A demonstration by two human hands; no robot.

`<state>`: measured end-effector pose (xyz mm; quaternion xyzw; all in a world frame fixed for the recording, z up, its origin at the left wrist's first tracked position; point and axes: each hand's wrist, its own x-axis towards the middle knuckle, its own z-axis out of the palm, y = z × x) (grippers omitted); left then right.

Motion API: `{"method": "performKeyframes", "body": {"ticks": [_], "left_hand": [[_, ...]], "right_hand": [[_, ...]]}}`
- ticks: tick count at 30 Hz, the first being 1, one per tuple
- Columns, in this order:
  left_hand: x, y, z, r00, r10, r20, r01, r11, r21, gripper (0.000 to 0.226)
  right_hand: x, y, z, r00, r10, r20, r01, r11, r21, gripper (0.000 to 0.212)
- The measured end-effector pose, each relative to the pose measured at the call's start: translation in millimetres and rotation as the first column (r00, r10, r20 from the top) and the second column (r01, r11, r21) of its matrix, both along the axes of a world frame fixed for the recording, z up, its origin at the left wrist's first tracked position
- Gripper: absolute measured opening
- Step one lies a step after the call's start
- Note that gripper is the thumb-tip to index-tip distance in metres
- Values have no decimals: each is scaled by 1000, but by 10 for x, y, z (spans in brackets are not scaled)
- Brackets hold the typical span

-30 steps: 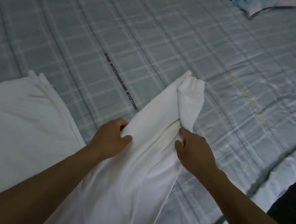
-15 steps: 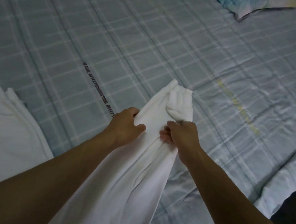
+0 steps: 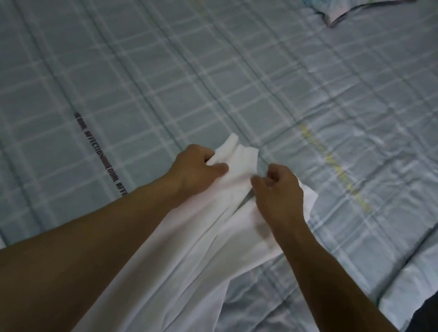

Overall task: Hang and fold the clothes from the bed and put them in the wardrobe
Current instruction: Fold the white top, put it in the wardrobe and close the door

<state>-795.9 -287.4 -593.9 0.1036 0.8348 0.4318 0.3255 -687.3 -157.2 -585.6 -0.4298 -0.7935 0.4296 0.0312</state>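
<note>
Left fingers (image 3: 216,167) are curled round the bunched far end of the white garment (image 3: 188,259), with the thumb pressed onto the cloth, so the left hand (image 3: 195,167) looks to have a firm hold. The right hand (image 3: 281,193) has its fingers curled just beside that bunch and cloth runs under its palm, but I cannot tell whether it pinches any. The garment runs from the hands back toward the person, over the bed (image 3: 141,72), in long roped folds. With only one sure grip, the cloth could slip free or stay twisted. A fold laid down then would likely come out crooked.
</note>
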Motion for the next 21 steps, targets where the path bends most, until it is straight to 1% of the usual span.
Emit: {"method": "performKeyframes", "body": {"ticks": [2,3,4,6,7,8,9,11,13,14,15,16,17,18,19,21], "left_hand": [[-3,13,91,999,-22,28,20,996,89,13],[6,8,147,999,-45,28,41,990,134,13],[17,1,193,998,-62,22,57,983,176,13],[36,-18,295,999,-46,22,40,971,234,14],[42,-29,349,999,-20,34,11,969,248,14],[47,-37,400,999,-1,47,-11,967,254,15],[52,-50,449,998,-3,56,-11,968,250,14],[69,-81,543,994,-71,84,48,969,241,14],[111,-117,609,966,-203,158,159,955,250,21],[150,-130,616,939,-286,189,239,941,239,23],[201,-140,611,909,-360,210,313,922,227,21],[258,-146,587,889,-407,210,365,906,213,15],[312,-140,554,888,-413,200,375,905,201,10],[366,-129,516,906,-387,173,356,916,183,14],[415,-113,473,931,-342,129,323,934,152,17],[503,-62,352,959,-284,-2,284,958,33,12]], "right_hand": [[-67,31,21,1000,-15,23,18,994,-107,68],[-100,36,40,1000,-21,10,23,984,-178,70],[-130,29,66,999,-38,-30,29,963,-267,65],[-168,14,123,982,-128,-140,47,880,-472,46],[-175,11,163,966,-175,-190,42,834,-551,40],[-170,11,210,949,-208,-238,30,809,-588,35],[-156,19,265,931,-225,-288,19,816,-578,30],[-116,71,400,896,-215,-389,27,900,-436,21],[-57,186,559,858,-185,-480,61,963,-263,18],[-19,269,634,842,-182,-508,88,975,-204,18],[18,366,688,830,-186,-526,117,980,-162,18],[58,461,725,827,-192,-528,147,981,-126,17],[97,550,731,836,-193,-513,173,981,-86,17],[137,622,701,856,-189,-481,191,981,-46,18],[166,684,628,883,-186,-431,200,980,-15,22],[227,770,392,939,-205,-278,211,977,-7,36]]}}
